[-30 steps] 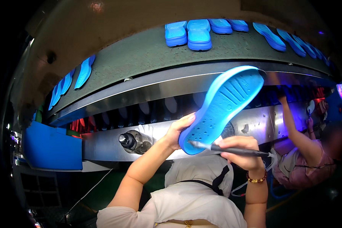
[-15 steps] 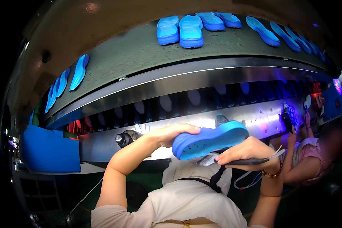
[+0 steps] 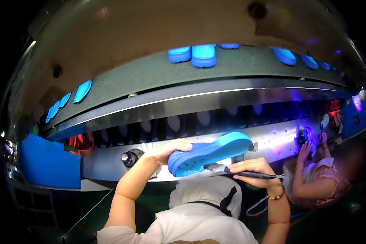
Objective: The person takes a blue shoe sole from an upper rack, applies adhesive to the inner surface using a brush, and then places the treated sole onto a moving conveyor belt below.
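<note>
My left hand (image 3: 173, 149) grips a blue shoe sole (image 3: 221, 151) by one end, its thumb on the side wall. The sole is tilted, its light-blue hollowed face with small holes turned toward me. In my right hand (image 3: 254, 166) is a brush (image 3: 267, 176) with a black handle, a thin pale tube trailing from its rear. The dark bristles lie against the face close to the left-hand end, where the surface shines wet. Behind the sole's far end, a small dark object (image 3: 253, 147) is mostly hidden.
A metal bench (image 3: 274, 144) runs across, with a black-capped cylinder (image 3: 129, 158) to the left. Beyond it, more blue soles (image 3: 204, 57) sit on a green belt (image 3: 146, 75) under a brown cover (image 3: 150, 28). A co-worker (image 3: 319, 175) handles a shoe at right.
The sole and both hands have shifted left. The bristles moved from the sole's lower edge onto its face near the held end. My view has tilted, so the cover hides more of the belt.
</note>
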Available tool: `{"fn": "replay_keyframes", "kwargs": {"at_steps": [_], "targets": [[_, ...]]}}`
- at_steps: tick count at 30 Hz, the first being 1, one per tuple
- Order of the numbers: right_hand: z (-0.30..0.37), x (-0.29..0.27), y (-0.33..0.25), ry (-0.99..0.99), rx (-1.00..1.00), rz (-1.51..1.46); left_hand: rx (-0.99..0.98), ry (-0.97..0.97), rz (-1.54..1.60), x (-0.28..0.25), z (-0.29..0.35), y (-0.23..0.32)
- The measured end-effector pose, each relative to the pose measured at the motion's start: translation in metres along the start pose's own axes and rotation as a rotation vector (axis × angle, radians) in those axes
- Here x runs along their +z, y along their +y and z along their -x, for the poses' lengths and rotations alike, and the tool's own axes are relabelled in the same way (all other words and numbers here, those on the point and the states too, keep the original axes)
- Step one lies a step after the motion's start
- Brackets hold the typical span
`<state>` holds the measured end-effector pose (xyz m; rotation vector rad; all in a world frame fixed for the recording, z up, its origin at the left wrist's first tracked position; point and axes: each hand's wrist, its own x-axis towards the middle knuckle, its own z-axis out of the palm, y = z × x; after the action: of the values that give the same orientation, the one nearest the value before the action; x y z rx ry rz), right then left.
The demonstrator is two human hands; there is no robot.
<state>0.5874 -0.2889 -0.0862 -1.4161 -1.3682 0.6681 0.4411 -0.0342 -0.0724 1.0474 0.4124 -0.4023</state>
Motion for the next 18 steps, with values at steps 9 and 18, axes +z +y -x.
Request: {"fn": "replay_keyframes", "kwargs": {"at_steps": [9,18], "targets": [[-0.017,0.023,0.017,0.394,-0.089,0.014,0.405,-0.167,0.58,-0.007,-0.058,-0.051],[-0.025,0.053,-0.006,0.232,-0.248,0.331,0.471,0.043,0.67,0.013,-0.06,-0.047]]}}
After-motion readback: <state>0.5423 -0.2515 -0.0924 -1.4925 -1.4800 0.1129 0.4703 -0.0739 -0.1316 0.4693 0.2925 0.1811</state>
